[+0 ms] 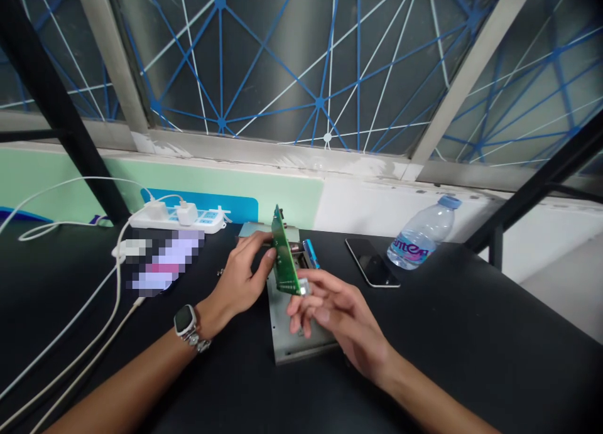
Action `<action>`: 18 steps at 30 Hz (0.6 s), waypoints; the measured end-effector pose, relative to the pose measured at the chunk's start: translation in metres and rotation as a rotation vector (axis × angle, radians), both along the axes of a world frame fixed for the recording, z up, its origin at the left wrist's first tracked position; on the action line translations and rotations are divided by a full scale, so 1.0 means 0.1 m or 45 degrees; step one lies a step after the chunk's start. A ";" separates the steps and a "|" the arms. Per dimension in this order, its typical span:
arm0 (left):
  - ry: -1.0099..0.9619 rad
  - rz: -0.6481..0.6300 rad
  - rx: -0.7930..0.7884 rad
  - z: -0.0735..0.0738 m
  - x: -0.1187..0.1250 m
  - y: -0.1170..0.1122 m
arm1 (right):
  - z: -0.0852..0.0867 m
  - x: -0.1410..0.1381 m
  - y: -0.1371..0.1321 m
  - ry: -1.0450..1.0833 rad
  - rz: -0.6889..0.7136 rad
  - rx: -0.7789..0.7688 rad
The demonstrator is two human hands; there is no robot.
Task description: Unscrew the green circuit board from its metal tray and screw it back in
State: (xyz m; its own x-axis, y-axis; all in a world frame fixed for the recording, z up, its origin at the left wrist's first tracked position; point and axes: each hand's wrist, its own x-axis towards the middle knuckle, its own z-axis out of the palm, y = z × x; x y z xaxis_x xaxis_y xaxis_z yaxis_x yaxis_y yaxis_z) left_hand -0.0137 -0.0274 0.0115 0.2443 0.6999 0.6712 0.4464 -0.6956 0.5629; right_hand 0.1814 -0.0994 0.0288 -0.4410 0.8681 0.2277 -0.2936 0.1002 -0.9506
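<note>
A green circuit board (284,253) stands on edge above a grey metal chassis (293,336) on the black table (471,333). My left hand (242,277), with a watch on its wrist, pinches the board's left side between thumb and fingers. From the right, my right hand (336,314) reaches in and its fingertips close on the board's lower corner. A small blue part (311,254) lies just behind the board.
A white power strip (176,218) with plugged chargers and white cables (94,296) lies at the back left. A dark phone (372,262) and a lying water bottle (421,233) are at the back right. A blurred patch (164,261) sits left of my hands. The table's edge runs along the right.
</note>
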 end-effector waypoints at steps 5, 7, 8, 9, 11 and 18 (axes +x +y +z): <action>-0.037 -0.063 -0.253 0.01 0.13 -0.08 | -0.01 -0.02 -0.04 0.024 -0.017 0.160; -0.051 -0.061 -0.326 0.03 0.17 -0.12 | -0.01 -0.02 -0.03 0.035 -0.005 0.193; -0.057 -0.059 -0.361 0.03 0.19 -0.14 | -0.01 -0.01 -0.03 0.035 0.004 0.206; -0.061 -0.059 -0.397 0.04 0.20 -0.16 | -0.01 -0.01 -0.02 0.033 0.013 0.218; -0.060 -0.069 -0.464 0.04 0.23 -0.20 | -0.02 0.01 -0.01 0.021 0.033 0.236; -0.079 0.049 -0.683 0.06 0.30 -0.28 | -0.08 0.01 0.00 -0.176 -0.008 0.283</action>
State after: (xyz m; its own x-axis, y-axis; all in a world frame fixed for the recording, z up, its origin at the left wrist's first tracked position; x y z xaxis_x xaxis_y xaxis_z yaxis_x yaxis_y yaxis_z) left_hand 0.0167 -0.0552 0.0177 0.1833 0.9558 0.2297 0.4206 -0.2874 0.8605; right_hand 0.1825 -0.0993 0.0211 -0.4758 0.8065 0.3511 -0.1611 0.3126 -0.9361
